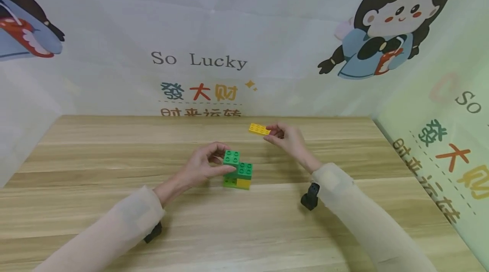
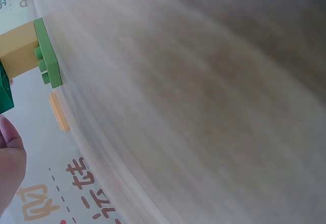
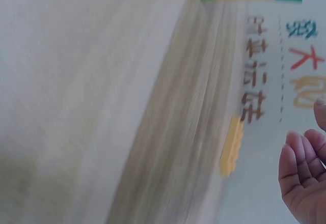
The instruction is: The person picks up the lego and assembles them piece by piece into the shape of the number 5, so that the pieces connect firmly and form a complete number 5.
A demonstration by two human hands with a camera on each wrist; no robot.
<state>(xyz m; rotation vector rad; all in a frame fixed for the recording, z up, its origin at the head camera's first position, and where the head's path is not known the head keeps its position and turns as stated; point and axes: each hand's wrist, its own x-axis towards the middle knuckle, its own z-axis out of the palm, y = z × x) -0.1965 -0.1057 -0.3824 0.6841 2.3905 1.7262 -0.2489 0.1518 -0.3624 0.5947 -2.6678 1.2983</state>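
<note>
Pale cloth [image 1: 198, 21] printed with cartoon figures and lettering fills the upper part of the head view, above a wood-grain table [image 1: 95, 153] that spans the lower part. At the middle of that frame, the left hand [image 1: 200, 165] grips a small brick stack [image 1: 245, 172], thumb across the front and fingers curled behind a raised green brick [image 1: 231, 158]. Below, a yellow brick [image 1: 243, 183] sits on a light green base [image 1: 229, 183]; whether that base touches the table I cannot tell. Just above and right of centre, a flat yellow brick [image 1: 257, 129] lies on the tabletop, studs up. Near its right end, the right hand [image 1: 289, 139] has loosely bent fingers, thumb parted from them, holding nothing; the right wrist view shows them apart from that brick. Light sleeves [image 1: 366, 217] reach in from both lower corners.
</note>
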